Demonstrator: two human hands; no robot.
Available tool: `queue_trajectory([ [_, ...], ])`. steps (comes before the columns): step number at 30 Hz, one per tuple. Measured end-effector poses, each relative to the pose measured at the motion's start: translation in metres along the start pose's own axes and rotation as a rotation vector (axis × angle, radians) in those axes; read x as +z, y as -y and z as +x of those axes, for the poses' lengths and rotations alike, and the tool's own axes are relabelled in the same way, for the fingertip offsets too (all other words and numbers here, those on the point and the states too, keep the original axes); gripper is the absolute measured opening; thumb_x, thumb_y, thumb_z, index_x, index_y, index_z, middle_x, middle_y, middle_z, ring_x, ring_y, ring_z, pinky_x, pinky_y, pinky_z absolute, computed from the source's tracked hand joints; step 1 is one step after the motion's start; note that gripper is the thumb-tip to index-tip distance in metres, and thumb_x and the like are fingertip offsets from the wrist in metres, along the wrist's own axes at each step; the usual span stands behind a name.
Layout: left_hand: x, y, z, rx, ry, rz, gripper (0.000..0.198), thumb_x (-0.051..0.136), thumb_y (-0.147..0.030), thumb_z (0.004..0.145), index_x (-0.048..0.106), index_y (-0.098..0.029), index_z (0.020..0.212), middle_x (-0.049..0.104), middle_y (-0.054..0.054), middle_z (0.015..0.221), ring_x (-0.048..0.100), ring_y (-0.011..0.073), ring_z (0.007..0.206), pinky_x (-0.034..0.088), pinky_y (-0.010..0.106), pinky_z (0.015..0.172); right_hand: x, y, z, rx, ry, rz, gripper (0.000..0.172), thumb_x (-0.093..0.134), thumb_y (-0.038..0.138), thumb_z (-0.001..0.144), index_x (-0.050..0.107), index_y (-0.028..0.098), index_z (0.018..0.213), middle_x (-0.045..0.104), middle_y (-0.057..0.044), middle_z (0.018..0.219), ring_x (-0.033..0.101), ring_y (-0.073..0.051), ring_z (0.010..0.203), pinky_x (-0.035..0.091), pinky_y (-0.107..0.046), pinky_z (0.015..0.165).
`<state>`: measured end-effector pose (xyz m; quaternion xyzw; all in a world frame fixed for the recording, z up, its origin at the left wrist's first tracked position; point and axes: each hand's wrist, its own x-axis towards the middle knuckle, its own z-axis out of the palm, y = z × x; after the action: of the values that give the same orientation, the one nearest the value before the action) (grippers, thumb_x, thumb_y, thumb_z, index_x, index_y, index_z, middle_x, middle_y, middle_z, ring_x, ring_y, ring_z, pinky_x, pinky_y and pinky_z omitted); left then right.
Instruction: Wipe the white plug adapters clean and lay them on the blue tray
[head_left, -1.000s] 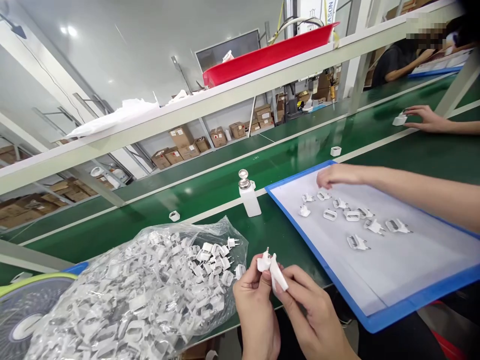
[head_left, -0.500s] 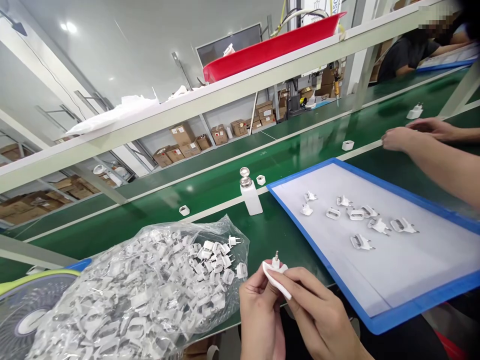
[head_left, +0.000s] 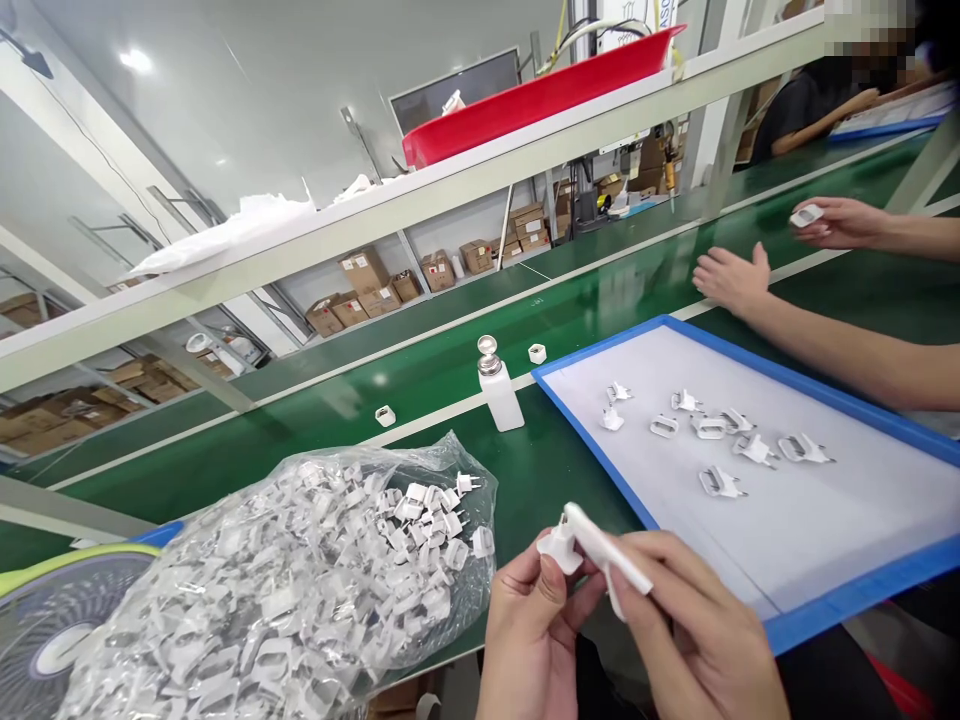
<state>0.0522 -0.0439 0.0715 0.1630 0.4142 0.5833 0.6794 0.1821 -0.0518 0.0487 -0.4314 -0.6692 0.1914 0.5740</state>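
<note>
In front of me, my left hand point(head_left: 536, 620) pinches a white plug adapter point(head_left: 559, 547) between thumb and fingers. My right hand point(head_left: 682, 620) is closed on a folded white cloth pad point(head_left: 611, 550), whose upper edge touches or almost touches the adapter near its pins. Left of my hands lies a clear plastic bag point(head_left: 292, 560) heaped with similar white plug parts. To the right, a white tray with a blue rim point(head_left: 637, 490) carries several plug adapters point(head_left: 724, 483), spread apart.
A white pump bottle point(head_left: 501, 395) stands between bag and tray. Small white parts point(head_left: 385, 415) sit on the green conveyor belt point(head_left: 442, 385). A co-worker's hands point(head_left: 735, 280) reach in from the right, one holding a white part point(head_left: 807, 215). A fan point(head_left: 67, 630) is at lower left.
My right hand has shifted right and the cloth pad now stands upright by the adapter's pins. Belt parts have moved slightly right. The co-worker's hands have parted, one lifting a white part.
</note>
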Motion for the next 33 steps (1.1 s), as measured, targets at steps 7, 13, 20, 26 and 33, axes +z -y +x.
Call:
queue_trajectory([
  [7,-0.003,-0.002,-0.001,0.121,0.158,0.173,0.044,0.093,-0.045,0.063,0.082,-0.011,0.089,0.073,0.009,0.083,0.067,0.0234,0.083,0.055,0.033,0.08,-0.002,0.007,0.015,-0.091,0.208,0.034,0.045,0.045,0.01,0.101,0.055,0.026,0.142,0.063,-0.008,0.12,0.066,-0.016,0.103,0.057,-0.022,0.086],
  [13,-0.01,-0.003,0.004,-0.032,0.04,-0.065,0.034,0.097,-0.037,0.06,0.081,-0.015,0.081,0.078,0.012,0.095,0.072,0.0241,0.091,0.059,0.036,0.088,-0.003,0.01,0.009,0.021,0.158,0.094,0.036,0.048,0.018,0.102,0.064,0.028,0.132,0.066,-0.007,0.115,0.068,-0.018,0.1,0.057,-0.021,0.082],
  [20,-0.01,0.012,0.011,0.025,0.055,0.029,0.046,0.092,-0.046,0.066,0.082,-0.015,0.099,0.08,0.014,0.104,0.074,0.0242,0.092,0.06,0.034,0.087,0.002,0.02,0.008,0.43,0.035,0.18,0.025,0.053,0.039,0.101,0.075,0.026,0.102,0.062,-0.002,0.088,0.061,-0.013,0.071,0.051,-0.018,0.062],
  [26,-0.021,0.012,0.017,0.738,-0.151,0.778,0.024,0.074,-0.021,0.082,0.082,-0.025,0.104,0.08,0.005,0.108,0.074,0.0236,0.101,0.058,0.028,0.087,0.016,0.019,-0.006,0.654,0.076,0.435,0.038,0.059,0.053,0.095,0.078,0.022,0.087,0.057,-0.001,0.072,0.052,-0.012,0.06,0.044,-0.02,0.054],
  [33,0.032,0.027,0.061,0.776,0.134,1.231,0.024,0.07,-0.012,0.084,0.079,-0.02,0.104,0.079,0.005,0.102,0.072,0.023,0.097,0.057,0.031,0.088,-0.024,-0.012,0.006,0.993,-0.647,0.726,0.038,0.093,0.04,0.065,0.077,0.02,0.093,0.075,-0.003,0.098,0.072,-0.019,0.086,0.061,-0.019,0.069],
])
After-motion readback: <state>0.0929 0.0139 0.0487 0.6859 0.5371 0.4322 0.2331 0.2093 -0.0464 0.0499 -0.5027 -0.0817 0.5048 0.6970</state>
